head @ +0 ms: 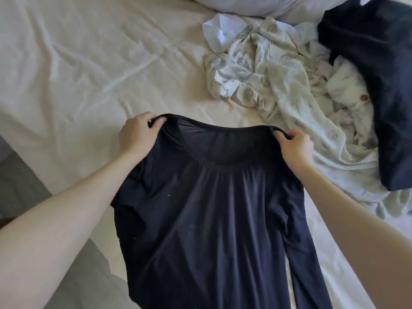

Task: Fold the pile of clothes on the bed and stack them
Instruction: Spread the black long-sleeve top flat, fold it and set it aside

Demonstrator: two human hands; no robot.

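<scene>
the bed (78, 63) fills the view, covered by a wrinkled off-white sheet; a pillow (245, 3) lies at its far edge.

the dark navy top (211, 208) is the largest garment in view. it occupies the near centre of the bed. its long axis runs from the far neckline toward the near bottom edge of the frame, so the neck opening points away from the person and the hem end runs out of view below. the front shows a gathered, scooped neckline. one long sleeve hangs along the right side of the body.

to the far right lies the unfolded pile: a crumpled pale printed garment (267, 70) and, partly on top of it at the right edge, a second dark garment (379, 74). both are apart from the navy top.

the left hand (136, 134) pinches the left shoulder of the navy top, fingers curled over the fabric edge. the right hand (294, 148) grips the right shoulder the same way, fingers closed on the seam.
</scene>
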